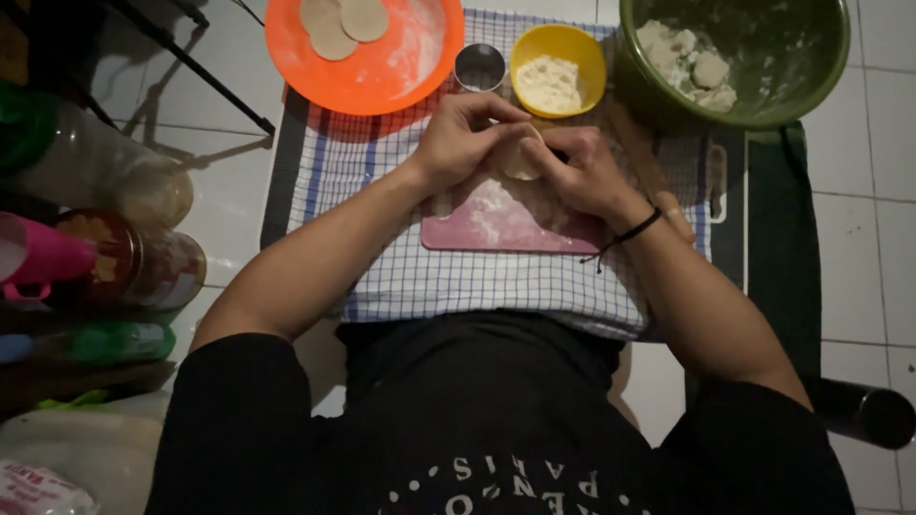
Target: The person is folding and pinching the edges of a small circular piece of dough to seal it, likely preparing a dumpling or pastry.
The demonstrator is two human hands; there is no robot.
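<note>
Head view, only one. Both hands met at upper centre of the frame. Left hand [465,133] was curled, fingers pinched onto the left edge of a small pale dough disc [520,157]; right hand [584,172] was cupped against its right side, thumb & fingertips closed on it. So the disc sat between the two hands, held by both, just above the top edge of a pink cutting board [506,227] dusted w/ flour. Can't tell if the disc touched the board. A black cord bracelet [630,234] ringed the right wrist.

Board lay on a blue-checked cloth [477,281] spread over the white tiled floor [229,181].

Top of frame, left to right: orange plate [382,76] w/ two flat dough rounds [343,24], a small metal ring cutter [479,67], a yellow bowl [559,52] of flour, a green bowl [763,105] w/ dough lumps [692,62].

Left edge: jars & bottles [124,257], dim, contents unclear.
</note>
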